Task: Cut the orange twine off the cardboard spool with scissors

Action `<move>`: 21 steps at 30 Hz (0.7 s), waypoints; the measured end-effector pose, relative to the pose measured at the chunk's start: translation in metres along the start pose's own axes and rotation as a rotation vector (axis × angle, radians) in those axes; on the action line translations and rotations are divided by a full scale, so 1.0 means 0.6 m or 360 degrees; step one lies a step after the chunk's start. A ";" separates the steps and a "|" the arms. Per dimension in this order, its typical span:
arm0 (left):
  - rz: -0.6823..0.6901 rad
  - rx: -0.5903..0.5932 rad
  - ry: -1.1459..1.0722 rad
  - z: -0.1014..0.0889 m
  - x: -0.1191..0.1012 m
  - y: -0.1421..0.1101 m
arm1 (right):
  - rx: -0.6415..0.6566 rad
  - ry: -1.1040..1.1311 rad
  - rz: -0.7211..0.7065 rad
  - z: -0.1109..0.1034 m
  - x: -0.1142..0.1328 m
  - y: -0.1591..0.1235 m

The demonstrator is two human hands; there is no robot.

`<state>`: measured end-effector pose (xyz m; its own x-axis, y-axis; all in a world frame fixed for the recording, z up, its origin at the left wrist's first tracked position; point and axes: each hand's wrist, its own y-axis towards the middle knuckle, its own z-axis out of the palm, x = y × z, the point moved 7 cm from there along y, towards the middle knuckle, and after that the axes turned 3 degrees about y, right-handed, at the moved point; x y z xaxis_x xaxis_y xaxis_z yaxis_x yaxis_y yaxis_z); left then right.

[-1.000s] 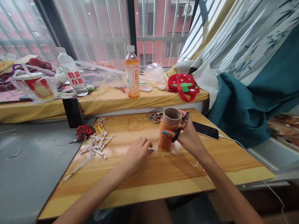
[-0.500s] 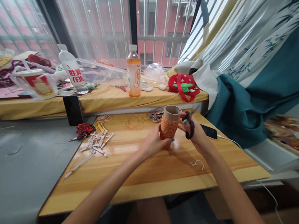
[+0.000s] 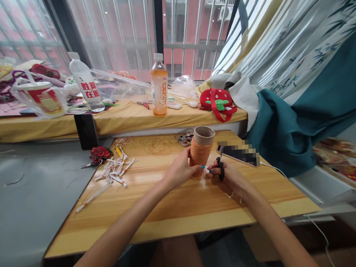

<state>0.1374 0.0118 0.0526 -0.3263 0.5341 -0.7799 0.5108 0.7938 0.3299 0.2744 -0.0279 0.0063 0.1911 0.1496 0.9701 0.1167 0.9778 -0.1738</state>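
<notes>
Orange cord is wound around a cardboard tube (image 3: 201, 150), whose bare grey-brown rim shows at the top. My left hand (image 3: 185, 167) is wrapped round the lower part of this tube from the left. Black-handled scissors (image 3: 220, 168) sit in my right hand (image 3: 228, 174), blades pointing up and away. Its thumb and fingertip pinch close to the tube's lower right side, by a pale strand too small to make out clearly. A curled white scrap (image 3: 230, 195) lies on the table, partly covered by my right wrist.
White paper strips (image 3: 115, 170) and a red rose-shaped item (image 3: 100, 154) lie on the table's left. Behind the tube is a clear box of beads (image 3: 185, 138). A phone (image 3: 239, 154) with a cable rests at right. Bottles (image 3: 159, 90) and a strawberry bag (image 3: 216, 99) stand on the ledge.
My right hand has come down with the scissors from beside the tube's rim to its lower right side. The phone is now more exposed. My left hand has kept hold of the tube.
</notes>
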 end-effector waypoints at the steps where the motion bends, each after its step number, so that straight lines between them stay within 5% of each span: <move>1: 0.0005 0.0001 0.0005 0.000 -0.001 0.000 | -0.0006 0.0073 0.0028 -0.003 0.000 -0.006; 6: 0.0013 0.0009 0.0016 -0.001 0.001 0.000 | 0.0066 0.0199 0.0144 -0.011 0.003 -0.050; 14: -0.0069 -0.0006 0.0066 0.000 0.014 0.004 | -0.0070 -0.0155 0.0092 -0.013 0.026 -0.167; 21: -0.0115 -0.0036 0.0116 0.000 0.016 0.001 | -0.0041 -0.0274 0.0210 -0.003 -0.061 -0.230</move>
<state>0.1344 0.0172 0.0451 -0.4191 0.4943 -0.7616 0.4660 0.8370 0.2868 0.2532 -0.1688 -0.0057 0.0373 0.3010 0.9529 0.1269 0.9444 -0.3032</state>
